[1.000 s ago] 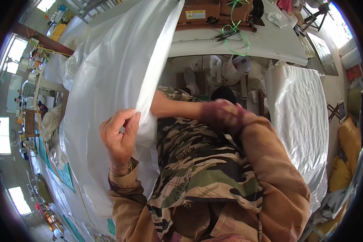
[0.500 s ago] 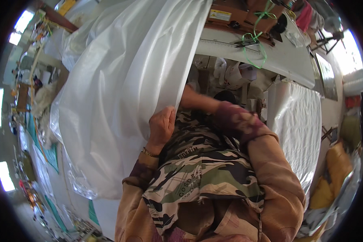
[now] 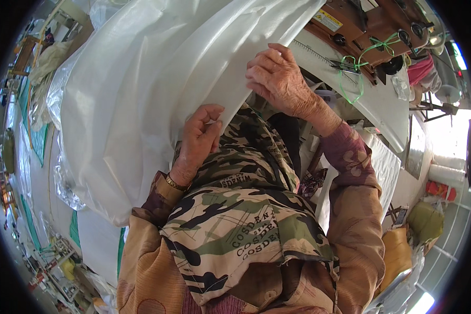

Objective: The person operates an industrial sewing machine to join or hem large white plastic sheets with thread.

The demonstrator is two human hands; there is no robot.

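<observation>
A large white, glossy woven plastic sheet point(image 3: 125, 115) hangs in folds across the left and middle, its straight edge running down toward my lap. By the lower part of that edge is my left hand point(image 3: 198, 137), its fingers loosely bent, with thumb and forefinger apart. Farther up, my right hand point(image 3: 280, 78) has its fingers curled at the edge of the sheet; the fingertips are partly hidden. Beyond it stands a brown sewing machine point(image 3: 371, 31) with green string point(image 3: 379, 47) tied to it. Dark thread snips point(image 3: 345, 66) lie on the pale machine table point(image 3: 377, 104).
A camouflage apron point(image 3: 246, 209) covers my lap. Another white sheet point(image 3: 384, 162) hangs to the right, below the table. Yellow-brown cloth point(image 3: 395, 254) and an olive bundle point(image 3: 425, 220) sit at the far right. Cluttered material point(image 3: 47, 63) lines the far left.
My right hand has come out from below the sheet and up to its edge. My left hand's closed grip has loosened. The view has turned, shifting the sewing machine rightward.
</observation>
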